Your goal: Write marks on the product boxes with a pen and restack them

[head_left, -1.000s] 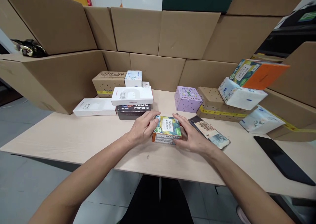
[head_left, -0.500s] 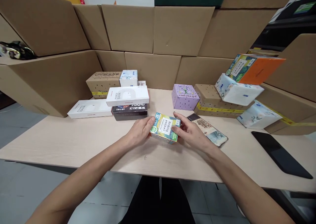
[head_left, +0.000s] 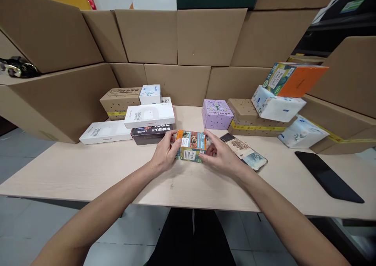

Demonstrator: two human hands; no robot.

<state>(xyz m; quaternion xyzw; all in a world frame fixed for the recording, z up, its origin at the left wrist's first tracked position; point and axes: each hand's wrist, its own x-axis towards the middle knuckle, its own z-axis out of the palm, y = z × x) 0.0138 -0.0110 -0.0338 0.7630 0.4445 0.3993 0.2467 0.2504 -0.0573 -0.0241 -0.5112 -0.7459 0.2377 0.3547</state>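
Observation:
Between my two hands, over the middle of the table, is a small carton marked Binking (head_left: 190,145), with orange, blue and yellow-green printing. Its orange-edged side with pictures faces up, and the labelled side faces me. My left hand (head_left: 165,151) grips the carton's left end, thumb on the top edge. My right hand (head_left: 221,153) holds the right end with thumb and fingers. Just right of that hand lies a flat item with a banknote-like print (head_left: 246,151). The carton hides where some fingertips touch it.
At left are two white power bank boxes (head_left: 149,115), a black box (head_left: 151,135), a brown carton (head_left: 120,100) and a tissue pack (head_left: 150,94). At right stand a purple box (head_left: 217,114), a brown box (head_left: 249,115), stacked tissue packs (head_left: 276,103), an orange box (head_left: 302,80) and a black tablet-like slab (head_left: 329,176). Cardboard walls (head_left: 178,84) enclose the back.
Both hands have turned the carton, so a different, orange-edged side faces up and the Binking label has tipped toward me. The whole view has shifted slightly.

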